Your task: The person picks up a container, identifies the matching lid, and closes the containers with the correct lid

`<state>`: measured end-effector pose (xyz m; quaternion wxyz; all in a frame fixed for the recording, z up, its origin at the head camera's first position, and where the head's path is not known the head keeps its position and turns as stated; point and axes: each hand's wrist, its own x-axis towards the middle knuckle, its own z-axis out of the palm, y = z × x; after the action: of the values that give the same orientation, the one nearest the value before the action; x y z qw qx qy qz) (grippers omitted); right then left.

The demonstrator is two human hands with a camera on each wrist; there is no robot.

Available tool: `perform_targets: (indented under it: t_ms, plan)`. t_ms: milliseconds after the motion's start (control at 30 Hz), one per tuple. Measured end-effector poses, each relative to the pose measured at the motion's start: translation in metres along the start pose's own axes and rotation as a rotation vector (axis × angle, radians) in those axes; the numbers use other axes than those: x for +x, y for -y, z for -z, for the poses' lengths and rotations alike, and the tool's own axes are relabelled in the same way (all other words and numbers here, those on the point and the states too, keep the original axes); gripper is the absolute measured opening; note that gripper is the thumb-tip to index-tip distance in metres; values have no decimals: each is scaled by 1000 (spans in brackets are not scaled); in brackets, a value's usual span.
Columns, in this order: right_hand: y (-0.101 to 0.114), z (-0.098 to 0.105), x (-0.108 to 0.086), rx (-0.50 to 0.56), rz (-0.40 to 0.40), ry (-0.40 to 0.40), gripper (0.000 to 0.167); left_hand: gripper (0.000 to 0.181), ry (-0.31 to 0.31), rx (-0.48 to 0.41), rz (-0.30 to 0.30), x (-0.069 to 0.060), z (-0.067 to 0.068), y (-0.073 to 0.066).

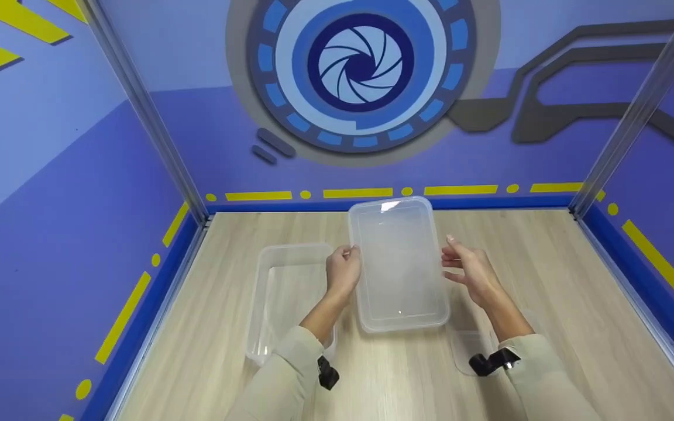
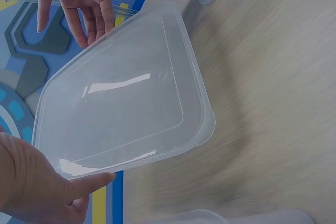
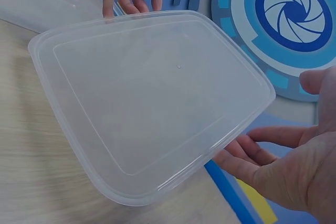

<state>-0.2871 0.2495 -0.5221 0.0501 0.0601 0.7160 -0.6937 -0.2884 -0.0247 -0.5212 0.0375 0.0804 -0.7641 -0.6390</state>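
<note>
My left hand [image 1: 343, 271] pinches the lid [image 1: 401, 266]. My right hand [image 1: 473, 271], fingers loose beside it, grips nothing, so the lid could drop if my pinch slips.

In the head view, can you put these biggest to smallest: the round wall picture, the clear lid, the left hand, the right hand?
1. Round wall picture
2. Clear lid
3. Left hand and right hand: too alike to rank

This looks like a work booth, its pale wood-grain surface [image 1: 395, 374] bordered by blue-and-purple printed walls [image 1: 79, 175] and silver metal corner posts [image 1: 146, 108].
</note>
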Motion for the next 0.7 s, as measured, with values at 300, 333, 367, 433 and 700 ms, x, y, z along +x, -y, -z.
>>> perform_targets:
  t_ms: [300, 333, 367, 433, 700]
  plan:
    - [-3, 0, 1, -48, -41, -29, 72, 43, -11, 31, 21, 2, -1, 0]
    - [-3, 0, 1, -52, -42, -27, 72, 43, -14, 31, 21, 2, 0, 0]
    - [-2, 0, 0, -55, -41, -24, 70, 43, -16, 26, 20, 3, 0, 0]
    - [1, 0, 0, -68, -40, -17, 70, 42, -22, 16, 12, 3, 1, 1]
    - [7, 0, -3, -119, -41, 19, 62, 39, -65, -13, 1, 5, 3, 2]
